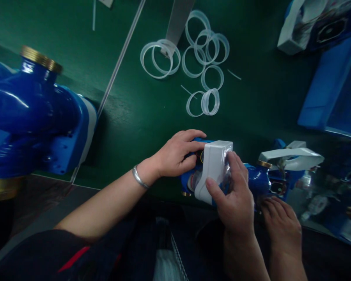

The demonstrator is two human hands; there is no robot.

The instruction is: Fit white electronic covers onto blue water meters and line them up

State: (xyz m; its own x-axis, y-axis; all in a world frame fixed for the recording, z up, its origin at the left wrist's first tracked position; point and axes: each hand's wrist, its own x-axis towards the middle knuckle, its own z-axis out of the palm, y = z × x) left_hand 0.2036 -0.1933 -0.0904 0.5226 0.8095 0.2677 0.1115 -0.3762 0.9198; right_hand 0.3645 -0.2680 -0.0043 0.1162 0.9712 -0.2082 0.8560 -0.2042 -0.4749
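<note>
In front of me on the green work surface lies a small blue water meter (190, 180) with a brass threaded end and wires showing inside. My left hand (177, 154), wearing a silver bracelet, grips its upper left side, with the index finger reaching to the white cover (213, 168). The cover is tilted up over the meter's open body. My right hand (235, 195) holds it from the right, thumb on its front face and fingers round the far side. The right palm and fingers hide part of the meter.
Several clear plastic rings (212, 78) and a metal strip (178, 23) lie ahead. A large blue meter body (32, 117) stands left. On the right, another person's hand (282, 220) touches another blue meter (257, 179). A blue bin (333, 86) is at far right.
</note>
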